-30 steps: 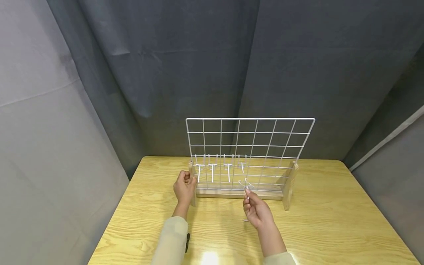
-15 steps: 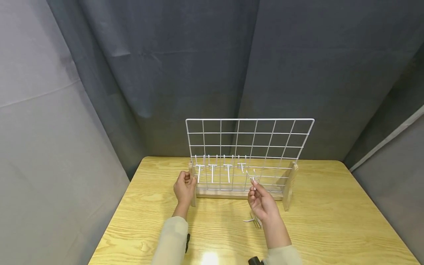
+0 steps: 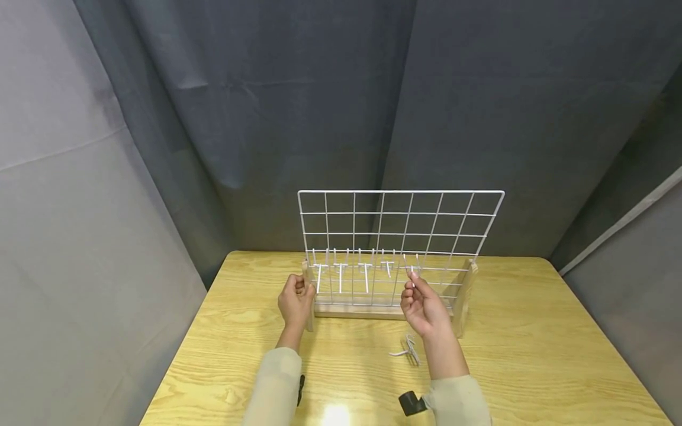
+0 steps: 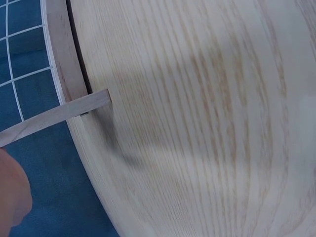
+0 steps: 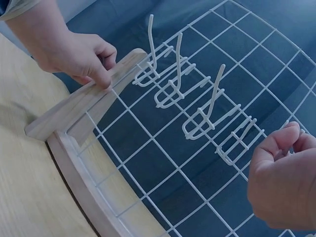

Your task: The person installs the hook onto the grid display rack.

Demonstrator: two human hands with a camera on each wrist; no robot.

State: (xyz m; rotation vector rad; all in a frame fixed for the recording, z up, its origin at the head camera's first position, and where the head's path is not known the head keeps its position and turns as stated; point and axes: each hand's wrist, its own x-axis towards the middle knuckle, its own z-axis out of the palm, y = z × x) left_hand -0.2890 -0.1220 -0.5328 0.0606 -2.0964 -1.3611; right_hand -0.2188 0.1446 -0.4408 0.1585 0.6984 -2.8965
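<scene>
Head view showed left hand (image 3: 296, 300) gripping the grid stand (image 3: 307, 296), right hand (image 3: 423, 307) pinching a hook (image 3: 411, 271); seating it squarely on the wire seemed wise.

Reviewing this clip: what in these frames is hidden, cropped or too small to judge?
- Hook in the right hand: head view too small; in the right wrist view curled fingers cover it.
- Left hand: left wrist view's edge crops it to a sliver.
- Loose hooks on the table: too small and tangled to count.
- Wire grid: right wrist view crops its top.
</scene>
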